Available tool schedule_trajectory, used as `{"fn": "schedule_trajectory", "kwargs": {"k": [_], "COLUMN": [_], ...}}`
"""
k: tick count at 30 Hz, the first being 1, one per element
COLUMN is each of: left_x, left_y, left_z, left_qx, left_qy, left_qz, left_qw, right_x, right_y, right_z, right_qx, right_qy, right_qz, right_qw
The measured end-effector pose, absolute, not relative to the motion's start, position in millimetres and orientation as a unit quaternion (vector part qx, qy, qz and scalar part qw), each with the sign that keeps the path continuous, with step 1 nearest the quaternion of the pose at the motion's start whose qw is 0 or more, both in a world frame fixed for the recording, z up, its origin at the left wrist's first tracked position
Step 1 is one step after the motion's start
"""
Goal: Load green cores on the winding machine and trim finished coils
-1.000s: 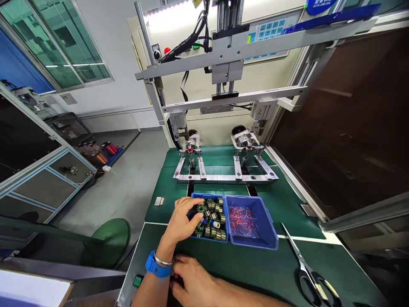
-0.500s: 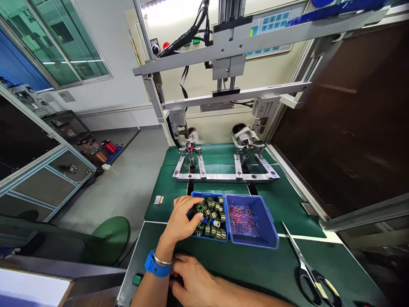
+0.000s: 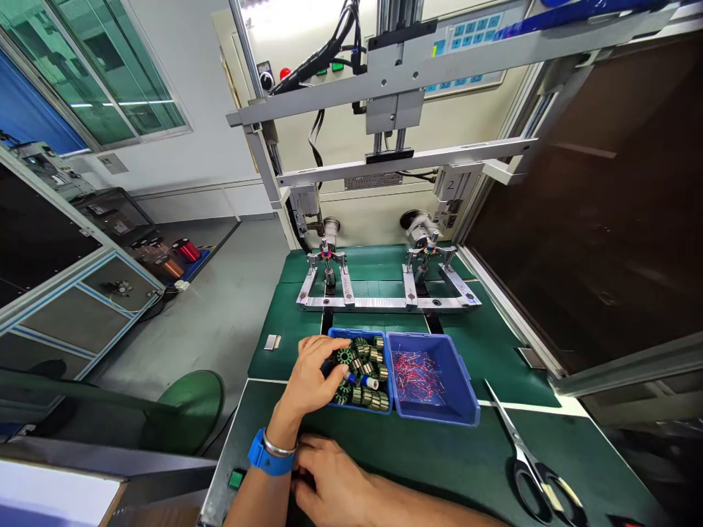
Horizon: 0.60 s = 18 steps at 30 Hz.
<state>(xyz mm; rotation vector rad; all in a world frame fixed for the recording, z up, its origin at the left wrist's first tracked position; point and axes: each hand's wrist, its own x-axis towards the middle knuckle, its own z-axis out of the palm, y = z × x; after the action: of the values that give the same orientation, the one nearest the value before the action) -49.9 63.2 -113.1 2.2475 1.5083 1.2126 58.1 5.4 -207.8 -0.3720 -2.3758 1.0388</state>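
My left hand (image 3: 312,377) reaches over the left blue bin (image 3: 391,407), thumb and fingers curved around a green-faced stator core (image 3: 344,356). The other fingertips are hidden behind the hand. Many more stator cores with metal sides fill that bin, and a blue-and-white marker-like stick (image 3: 361,380) lies across them by my thumb. My right hand (image 3: 332,479) rests low on the green bench, loosely curled beside my left wrist. Its fingertips are partly tucked behind the left forearm, so what they hold, if anything, does not show.
A second blue bin (image 3: 461,399) holds short red wires (image 3: 414,377). Black-handled scissors (image 3: 527,461) lie to the right. Behind the bins, a metal fixture (image 3: 378,304) carries two stators on posts. Machine crossbars (image 3: 406,165) hang above. A green round stool (image 3: 187,410) stands left.
Both hands stay in place. The left winding head behind the fixture was blurred and is now sharp; the right one has shifted in its turning and still looks smeared.
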Motion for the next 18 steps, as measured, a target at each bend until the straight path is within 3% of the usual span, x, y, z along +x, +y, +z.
{"fn": "schedule_trajectory", "kwargs": {"k": [18], "left_x": [-51.8], "left_y": [66.6], "left_z": [-117.6], "left_qx": [0.750], "left_qy": [0.513], "left_qz": [0.403], "left_qw": [0.105], "right_x": [58.9], "right_y": [8.2], "right_z": [-200.4], "right_qx": [-0.135], "right_qy": [-0.880], "right_qz": [0.386], "right_qw": [0.240]}}
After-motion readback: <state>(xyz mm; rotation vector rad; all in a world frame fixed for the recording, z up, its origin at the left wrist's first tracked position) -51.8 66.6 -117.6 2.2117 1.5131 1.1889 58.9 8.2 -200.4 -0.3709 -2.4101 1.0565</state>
